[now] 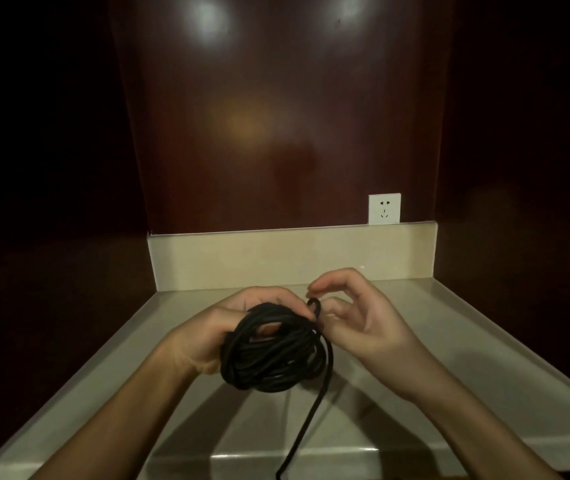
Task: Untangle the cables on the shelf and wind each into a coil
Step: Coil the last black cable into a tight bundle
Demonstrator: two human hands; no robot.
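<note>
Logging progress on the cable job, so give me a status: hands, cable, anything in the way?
Left hand grips black cable coil. Right hand at the top loop, hold unclear. Loose tail hangs off frame. Shelf unobstructed.
</note>
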